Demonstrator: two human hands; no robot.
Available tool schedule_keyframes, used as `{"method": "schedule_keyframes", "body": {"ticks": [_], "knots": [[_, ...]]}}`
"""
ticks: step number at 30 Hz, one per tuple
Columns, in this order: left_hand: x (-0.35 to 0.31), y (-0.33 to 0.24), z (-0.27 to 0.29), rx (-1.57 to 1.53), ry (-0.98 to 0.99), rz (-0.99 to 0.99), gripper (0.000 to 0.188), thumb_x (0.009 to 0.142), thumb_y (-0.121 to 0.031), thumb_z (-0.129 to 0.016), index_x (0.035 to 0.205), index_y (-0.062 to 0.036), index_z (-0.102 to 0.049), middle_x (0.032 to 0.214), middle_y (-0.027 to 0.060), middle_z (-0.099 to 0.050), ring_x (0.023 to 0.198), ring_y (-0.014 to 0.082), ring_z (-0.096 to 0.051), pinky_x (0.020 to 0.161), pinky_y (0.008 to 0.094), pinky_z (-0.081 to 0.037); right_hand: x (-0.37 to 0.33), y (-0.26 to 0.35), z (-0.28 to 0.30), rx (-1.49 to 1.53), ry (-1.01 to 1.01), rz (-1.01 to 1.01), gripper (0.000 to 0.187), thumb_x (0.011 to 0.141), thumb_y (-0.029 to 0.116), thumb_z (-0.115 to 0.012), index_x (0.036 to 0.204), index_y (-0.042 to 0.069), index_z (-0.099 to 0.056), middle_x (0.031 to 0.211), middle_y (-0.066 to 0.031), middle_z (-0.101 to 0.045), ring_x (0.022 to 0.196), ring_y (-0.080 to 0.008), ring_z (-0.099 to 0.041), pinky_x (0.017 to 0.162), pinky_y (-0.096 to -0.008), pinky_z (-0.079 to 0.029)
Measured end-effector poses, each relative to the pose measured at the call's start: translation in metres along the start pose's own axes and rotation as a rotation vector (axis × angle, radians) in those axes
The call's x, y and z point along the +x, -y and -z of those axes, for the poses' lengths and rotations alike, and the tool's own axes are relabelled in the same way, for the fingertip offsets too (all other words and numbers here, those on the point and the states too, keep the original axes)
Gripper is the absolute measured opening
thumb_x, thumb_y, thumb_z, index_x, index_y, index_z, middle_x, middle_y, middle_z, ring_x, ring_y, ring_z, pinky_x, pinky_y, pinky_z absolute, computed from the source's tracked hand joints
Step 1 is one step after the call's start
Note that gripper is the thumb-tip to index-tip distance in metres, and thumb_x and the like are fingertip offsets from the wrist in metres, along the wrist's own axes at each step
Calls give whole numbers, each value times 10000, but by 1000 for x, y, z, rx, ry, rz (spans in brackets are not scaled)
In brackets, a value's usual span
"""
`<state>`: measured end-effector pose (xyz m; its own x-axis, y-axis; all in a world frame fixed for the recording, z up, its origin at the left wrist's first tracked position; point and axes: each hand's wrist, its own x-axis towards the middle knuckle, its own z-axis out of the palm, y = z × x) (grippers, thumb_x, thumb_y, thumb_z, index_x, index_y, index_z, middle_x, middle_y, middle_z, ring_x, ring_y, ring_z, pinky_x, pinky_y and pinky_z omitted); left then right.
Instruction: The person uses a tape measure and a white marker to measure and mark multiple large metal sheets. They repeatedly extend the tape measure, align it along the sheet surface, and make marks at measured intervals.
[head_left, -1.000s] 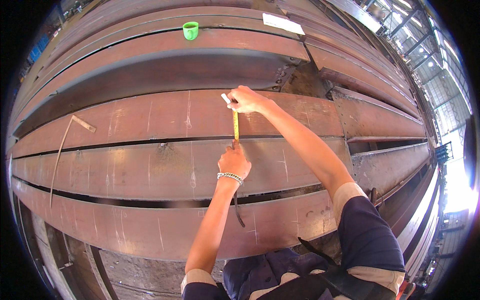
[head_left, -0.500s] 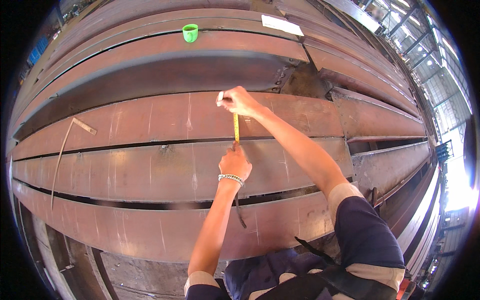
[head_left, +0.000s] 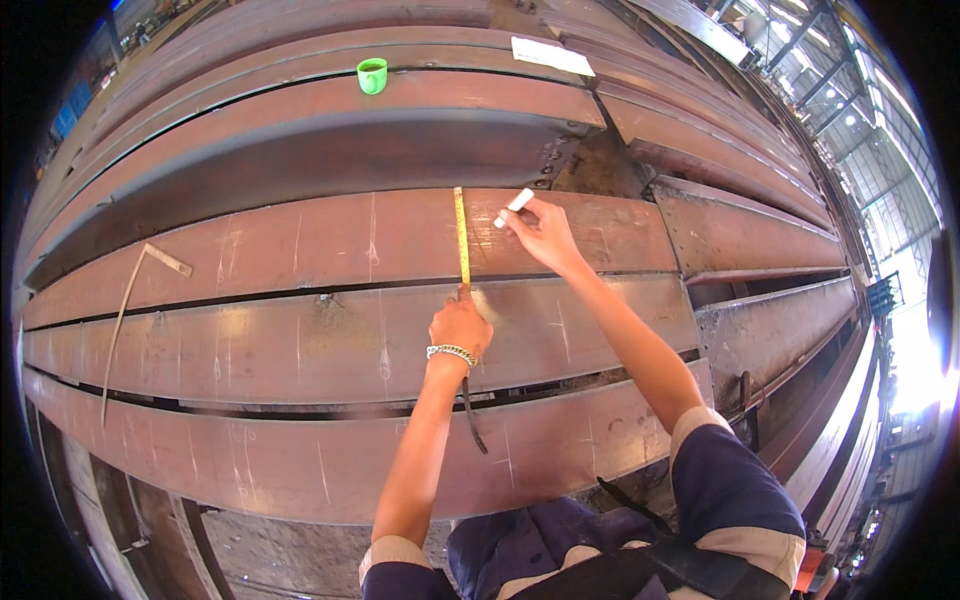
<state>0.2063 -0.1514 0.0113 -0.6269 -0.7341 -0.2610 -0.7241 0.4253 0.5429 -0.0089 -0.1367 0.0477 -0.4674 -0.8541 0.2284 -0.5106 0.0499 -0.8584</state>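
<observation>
My left hand [head_left: 460,325], with a chain bracelet on its wrist, is closed on a tape measure whose body lies hidden under the fingers. Its yellow blade [head_left: 462,240] runs away from me across a reddish-brown steel beam [head_left: 330,235], up to that beam's far edge. A dark strap [head_left: 474,422] trails below the hand. To the right of the blade, my right hand [head_left: 545,235] pinches a white stick of chalk [head_left: 521,199] just over the same beam. Pale chalk lines cross this beam and the two nearer ones.
An L-shaped square [head_left: 168,260] lies across the beams at the left. On a farther beam stands a green cup [head_left: 372,78] with dark liquid, and a white paper sheet [head_left: 552,56] lies farther right. Dark gaps separate the beams. Shorter steel pieces [head_left: 750,230] lie at the right.
My right hand has moved right, off the tape's far end, uncovering the blade's tip and the chalk. My left hand stays on the tape measure. The whole view has shifted slightly.
</observation>
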Motion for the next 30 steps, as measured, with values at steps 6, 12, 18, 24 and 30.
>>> {"method": "schedule_keyframes", "body": {"ticks": [6,12,18,24,30], "knots": [[-7,-3,2,-117,-107,-28,647,916,-201,-566,1531,-41,-442,1170,280,-678,1084,449,-678,958,537,-539,-96,5,19,235,-145,-173,224,1061,183,-605,1057,-34,-660,903,-99,-724,798,-144,-693,738,-306,-578],[-39,-51,-19,-448,-241,-191,651,994,-201,-525,1603,-102,-317,1170,289,-644,1027,490,-667,897,571,-541,-197,35,11,395,-219,-288,185,1086,175,-513,1015,21,-587,830,-26,-621,719,-98,-566,640,-263,-467],[-123,-74,-61,-719,34,-206,746,1007,-215,-503,1670,-169,-163,1286,295,-545,1138,503,-617,985,545,-508,-264,71,34,185,-226,-458,291,1045,258,-584,1033,-32,-605,823,-89,-603,764,-178,-555,695,-338,-490],[-193,-75,-106,-1024,53,-155,713,1002,-76,-524,1660,-197,-279,1316,223,-540,1152,346,-632,1034,423,-494,-329,90,40,-80,-77,-248,364,1063,326,-609,1111,-34,-583,892,-155,-609,821,-268,-613,797,-395,-525],[-226,-99,-113,-1623,205,49,570,1081,-104,-509,1627,-112,-344,1294,92,-625,1115,205,-644,967,335,-545,-366,94,60,52,-15,-259,489,1022,391,-660,1218,-29,-505,1006,-275,-654,981,-413,-695,824,-454,-533]]}}
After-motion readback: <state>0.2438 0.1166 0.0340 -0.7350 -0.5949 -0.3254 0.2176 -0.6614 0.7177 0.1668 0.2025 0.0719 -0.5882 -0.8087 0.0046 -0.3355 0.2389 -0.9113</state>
